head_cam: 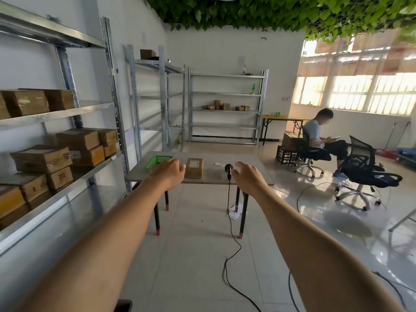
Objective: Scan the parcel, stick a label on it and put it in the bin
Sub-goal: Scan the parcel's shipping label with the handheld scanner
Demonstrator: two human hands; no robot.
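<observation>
A brown cardboard parcel [194, 168] with a white label on top lies in the middle of a small grey table [202, 156]. To its left stands a green plastic bin [157, 161], partly hidden by my left hand [169, 171]. That hand hovers just left of the parcel with fingers apart and holds nothing. A black handheld scanner [228, 170] lies right of the parcel, its cable hanging to the floor. My right hand [245, 174] hangs open just right of the scanner, apart from it. A small white label sheet [218, 164] lies behind the scanner.
Metal shelving [60, 113] with several cardboard boxes lines the left wall. More racks stand at the back. A person sits on an office chair at the right, beside a black crate [287, 155] and an unoccupied chair [364, 172]. Cables run over the tiled floor.
</observation>
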